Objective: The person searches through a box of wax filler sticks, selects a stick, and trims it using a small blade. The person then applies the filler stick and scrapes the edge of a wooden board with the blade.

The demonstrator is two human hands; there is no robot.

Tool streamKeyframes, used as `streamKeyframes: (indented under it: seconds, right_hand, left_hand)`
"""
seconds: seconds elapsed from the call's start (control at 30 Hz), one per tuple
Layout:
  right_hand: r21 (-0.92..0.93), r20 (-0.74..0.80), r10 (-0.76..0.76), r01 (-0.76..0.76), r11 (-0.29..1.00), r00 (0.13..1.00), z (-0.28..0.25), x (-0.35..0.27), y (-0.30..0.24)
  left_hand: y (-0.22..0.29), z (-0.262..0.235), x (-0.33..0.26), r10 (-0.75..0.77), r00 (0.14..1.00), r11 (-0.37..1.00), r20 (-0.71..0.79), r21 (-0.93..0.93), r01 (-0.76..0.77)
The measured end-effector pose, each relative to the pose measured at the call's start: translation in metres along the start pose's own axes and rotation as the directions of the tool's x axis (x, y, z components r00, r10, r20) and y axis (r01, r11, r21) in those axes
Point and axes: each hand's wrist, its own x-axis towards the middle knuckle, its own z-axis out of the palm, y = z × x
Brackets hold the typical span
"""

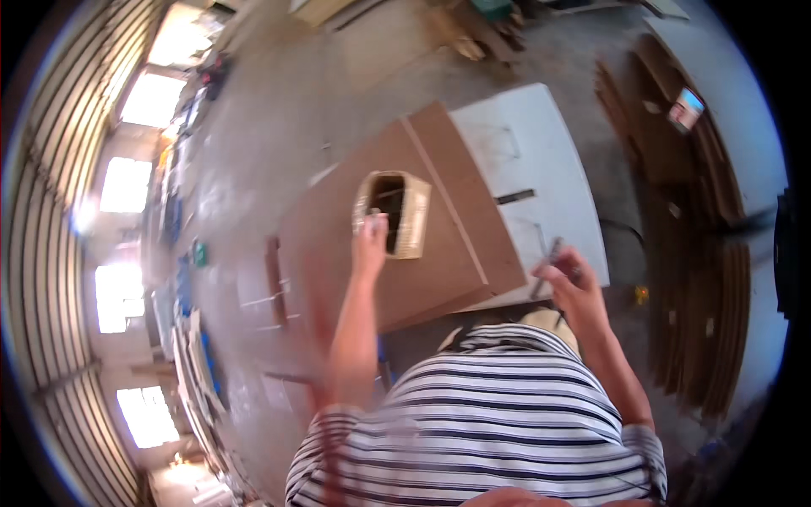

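Note:
A small open-topped tan box (414,215), apparently cardboard with shiny tape over it, stands on a large brown cardboard sheet (338,279). My left hand (372,243) is closed at the box's near left rim, its fingertips over the edge of the dark opening; what lies inside is hard to make out. Off to the right, my right hand (576,286) is closed round a slim dark tool (555,251), held above the edge of a white board (549,169). Motion blur hides the tool's exact kind.
The brown sheet overlaps the white board, on which a short black strip (516,197) lies. Stacked brown panels (705,329) stand at the right, with a phone-like lit screen (686,110) above them. More brown pieces (473,29) lie on the floor at the far side.

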Motion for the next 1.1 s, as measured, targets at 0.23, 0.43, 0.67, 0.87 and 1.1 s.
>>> streamKeyframes:
  seconds: [0.23,0.43,0.67,0.87,1.1]
  right_hand:
    - [0.004,0.07,-0.004,0.004,1.0,0.998,0.007,0.0,-0.002]
    - [0.016,0.127,0.022,-0.024,1.0,0.992,0.019,0.005,-0.003]
    - [0.006,0.126,0.05,-0.052,0.999,0.991,0.018,0.008,0.005]
    - [-0.005,0.097,0.109,-0.109,0.994,0.989,0.026,0.009,0.006]
    - [-0.013,0.016,0.24,-0.24,0.971,0.971,0.013,0.023,0.026]
  left_hand:
    - [0.06,-0.032,-0.031,-0.111,0.954,0.747,0.278,-0.61,0.264]
    - [0.071,-0.04,-0.033,-0.078,0.943,0.506,0.323,-0.802,0.316]
    - [-0.007,-0.032,0.019,-0.223,0.972,0.956,-0.067,-0.213,0.204]
    - [-0.063,-0.03,0.055,-0.21,0.964,0.975,0.16,-0.034,0.218]
    - [0.038,-0.018,0.025,0.059,0.997,0.994,-0.055,-0.089,-0.064]
